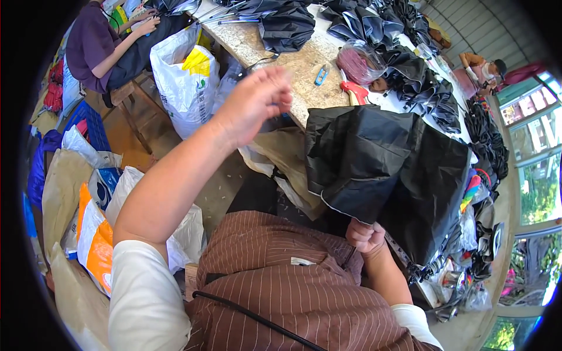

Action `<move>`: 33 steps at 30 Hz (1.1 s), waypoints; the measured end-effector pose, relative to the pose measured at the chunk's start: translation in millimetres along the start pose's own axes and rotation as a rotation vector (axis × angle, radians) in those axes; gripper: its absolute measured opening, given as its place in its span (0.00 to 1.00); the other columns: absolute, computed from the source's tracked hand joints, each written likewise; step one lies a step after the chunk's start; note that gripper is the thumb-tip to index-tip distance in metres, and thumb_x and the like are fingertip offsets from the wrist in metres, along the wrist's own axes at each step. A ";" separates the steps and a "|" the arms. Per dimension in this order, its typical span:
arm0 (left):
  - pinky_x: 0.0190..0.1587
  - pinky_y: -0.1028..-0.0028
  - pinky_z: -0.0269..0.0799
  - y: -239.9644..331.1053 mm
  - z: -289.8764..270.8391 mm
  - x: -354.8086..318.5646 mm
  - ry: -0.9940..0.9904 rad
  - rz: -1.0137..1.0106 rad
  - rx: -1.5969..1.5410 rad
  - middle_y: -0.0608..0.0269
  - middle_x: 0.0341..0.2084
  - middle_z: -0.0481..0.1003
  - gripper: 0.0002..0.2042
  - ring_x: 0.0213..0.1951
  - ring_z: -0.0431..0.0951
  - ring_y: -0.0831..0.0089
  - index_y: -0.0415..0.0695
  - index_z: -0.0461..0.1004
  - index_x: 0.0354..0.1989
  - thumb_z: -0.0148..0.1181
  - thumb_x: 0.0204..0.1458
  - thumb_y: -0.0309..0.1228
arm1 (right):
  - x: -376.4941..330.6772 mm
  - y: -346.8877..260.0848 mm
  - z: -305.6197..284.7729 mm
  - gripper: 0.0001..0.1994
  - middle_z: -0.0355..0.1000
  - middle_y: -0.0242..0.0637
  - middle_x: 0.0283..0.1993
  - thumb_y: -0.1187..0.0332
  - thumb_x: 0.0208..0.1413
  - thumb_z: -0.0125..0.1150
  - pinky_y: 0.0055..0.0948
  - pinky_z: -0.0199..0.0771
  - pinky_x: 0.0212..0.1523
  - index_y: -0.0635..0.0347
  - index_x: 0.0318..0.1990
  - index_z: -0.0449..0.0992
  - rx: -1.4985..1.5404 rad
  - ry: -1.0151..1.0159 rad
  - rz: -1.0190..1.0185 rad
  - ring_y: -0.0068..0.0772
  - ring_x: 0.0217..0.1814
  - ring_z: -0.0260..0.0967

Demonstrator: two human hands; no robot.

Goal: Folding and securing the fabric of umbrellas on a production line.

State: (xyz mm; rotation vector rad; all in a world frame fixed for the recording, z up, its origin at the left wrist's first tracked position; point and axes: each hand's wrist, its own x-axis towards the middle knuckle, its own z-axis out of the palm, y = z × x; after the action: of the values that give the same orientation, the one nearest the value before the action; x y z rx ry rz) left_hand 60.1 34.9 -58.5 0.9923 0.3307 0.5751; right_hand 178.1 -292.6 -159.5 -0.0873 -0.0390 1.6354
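A black umbrella (374, 158) with loose, folded fabric hangs over the near edge of the worktable and down toward my lap. At its lower hem, my right hand (366, 236) is closed on the fabric, close to my striped apron. My left hand (253, 106) is raised in the air left of the umbrella, apart from it, near the table's edge. Its fingers are curled in, and their tips are slightly blurred. Whatever they may hold is too small to make out.
On the worktable (234, 36) lie a blue tool (321, 75), red-handled scissors (353, 92), a bundle of pink thread (358, 63) and several black umbrellas (287, 28). White sacks (184, 82) stand left. One person (96, 47) sits far left; another (477, 73) is far right.
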 end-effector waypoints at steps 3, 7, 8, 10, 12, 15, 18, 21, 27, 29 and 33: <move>0.40 0.73 0.72 -27.4 36.9 -24.4 -0.035 -0.117 -0.030 0.60 0.35 0.74 0.14 0.32 0.75 0.70 0.42 0.69 0.48 0.57 0.55 0.33 | 3.3 -1.0 -15.7 0.12 0.50 0.18 0.10 0.76 0.50 0.48 0.11 0.39 0.10 0.50 0.17 0.62 0.010 0.021 -0.033 0.12 0.10 0.37; 0.28 0.77 0.70 -85.3 47.7 -94.0 -0.613 -0.663 -0.038 0.61 0.25 0.77 0.08 0.27 0.75 0.74 0.40 0.74 0.41 0.54 0.56 0.28 | 20.3 -3.4 -7.1 0.11 0.53 0.20 0.12 0.76 0.52 0.48 0.11 0.41 0.11 0.52 0.19 0.64 0.003 0.039 -0.086 0.12 0.11 0.40; 0.25 0.78 0.69 -91.4 51.9 -111.0 -0.781 -0.740 0.131 0.61 0.22 0.77 0.08 0.25 0.75 0.76 0.39 0.73 0.41 0.52 0.56 0.28 | 36.8 -2.3 10.3 0.09 0.56 0.22 0.14 0.76 0.53 0.46 0.11 0.43 0.13 0.55 0.22 0.66 0.002 0.107 -0.089 0.12 0.13 0.43; 0.26 0.81 0.68 -81.0 52.3 -119.9 -1.095 -0.561 0.455 0.63 0.18 0.74 0.08 0.23 0.72 0.79 0.39 0.73 0.39 0.50 0.58 0.29 | 44.7 -7.6 23.6 0.07 0.59 0.24 0.16 0.76 0.55 0.45 0.11 0.46 0.14 0.58 0.26 0.68 -0.004 0.180 -0.106 0.12 0.15 0.47; 0.26 0.81 0.69 -64.7 50.1 -118.4 -1.154 -0.444 0.545 0.63 0.20 0.74 0.08 0.23 0.71 0.80 0.39 0.73 0.39 0.50 0.59 0.30 | 43.3 -15.3 22.0 0.06 0.61 0.26 0.18 0.75 0.56 0.45 0.12 0.48 0.15 0.61 0.29 0.69 -0.065 0.211 -0.093 0.13 0.16 0.48; 0.31 0.77 0.71 -40.6 42.4 -105.7 -0.408 -0.248 0.041 0.58 0.28 0.75 0.09 0.26 0.73 0.74 0.38 0.73 0.41 0.50 0.59 0.30 | 45.9 -17.7 5.2 0.06 0.63 0.27 0.21 0.75 0.57 0.45 0.13 0.50 0.17 0.64 0.33 0.70 -0.116 0.233 -0.065 0.15 0.17 0.49; 0.36 0.74 0.72 -7.1 55.9 -111.8 -0.571 -0.293 -0.230 0.53 0.31 0.75 0.12 0.30 0.76 0.69 0.36 0.72 0.43 0.51 0.59 0.33 | 52.1 -9.8 -55.2 0.07 0.56 0.23 0.19 0.70 0.61 0.45 0.16 0.48 0.15 0.62 0.35 0.70 -0.365 0.383 0.003 0.16 0.15 0.45; 0.44 0.67 0.71 21.2 71.0 -122.3 -1.132 -0.468 -0.196 0.48 0.35 0.75 0.22 0.36 0.76 0.63 0.32 0.69 0.48 0.52 0.59 0.42 | 56.1 2.7 -51.8 0.07 0.54 0.23 0.20 0.69 0.62 0.46 0.18 0.48 0.16 0.62 0.37 0.70 -0.501 0.405 0.003 0.17 0.16 0.45; 0.55 0.65 0.64 -52.9 34.6 -88.6 -0.102 0.065 -0.097 0.49 0.52 0.69 0.26 0.51 0.70 0.62 0.35 0.61 0.60 0.45 0.60 0.43 | 68.1 16.6 -5.1 0.09 0.57 0.30 0.30 0.68 0.60 0.49 0.21 0.50 0.28 0.62 0.44 0.67 -0.879 0.339 -0.270 0.22 0.28 0.49; 0.56 0.64 0.64 -84.1 -4.6 -71.7 0.064 0.038 -0.026 0.51 0.53 0.68 0.28 0.52 0.70 0.63 0.36 0.60 0.61 0.45 0.59 0.44 | 35.7 26.7 10.1 0.11 0.58 0.32 0.34 0.67 0.59 0.50 0.22 0.51 0.33 0.62 0.46 0.66 -1.023 0.320 -0.334 0.24 0.32 0.50; 0.56 0.66 0.63 -136.3 -72.5 -87.7 -0.065 0.018 -0.184 0.53 0.54 0.69 0.28 0.53 0.70 0.63 0.39 0.60 0.61 0.47 0.57 0.46 | 81.7 47.3 29.1 0.16 0.60 0.36 0.41 0.66 0.57 0.52 0.24 0.53 0.41 0.63 0.51 0.65 -1.267 0.296 -0.426 0.28 0.40 0.53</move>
State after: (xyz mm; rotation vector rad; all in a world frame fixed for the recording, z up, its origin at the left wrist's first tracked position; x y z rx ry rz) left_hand -6.3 -24.0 -212.3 0.8358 0.2072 0.5777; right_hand 123.5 -213.5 -136.9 -1.1934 -0.8048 0.9425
